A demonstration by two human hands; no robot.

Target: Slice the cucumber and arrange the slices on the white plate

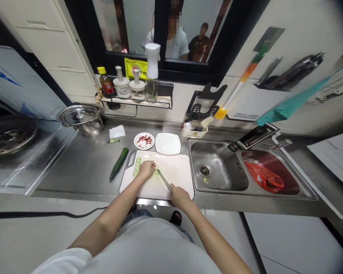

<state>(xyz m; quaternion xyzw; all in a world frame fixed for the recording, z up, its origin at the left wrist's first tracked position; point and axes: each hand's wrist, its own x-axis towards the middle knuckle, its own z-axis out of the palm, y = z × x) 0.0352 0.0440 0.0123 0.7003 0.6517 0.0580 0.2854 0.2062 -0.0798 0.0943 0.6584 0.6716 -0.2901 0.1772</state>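
Observation:
My right hand [179, 196] is wrapped round the handle of a kitchen knife [164, 180], whose blade points up and left across the white cutting board [180, 167]. At the blade's tip is a small pale green cucumber slice [157, 172]. My left hand [146, 169] is closed, with its fingertips pinched at that slice; the grip itself is partly hidden. Left of this hand, overlapping cucumber slices [137, 167] lie in a row on the board. A whole dark green cucumber [119, 164] rests on the steel counter, just beyond the board's left edge.
Behind the board stand a plate of chopped red pieces [144, 141] and a white square plate [168, 144]. A steel sink [220, 182] is at the right, with a red bag [264, 179] in its second basin. A lidded pot [85, 121] stands back left, below a condiment shelf [137, 102].

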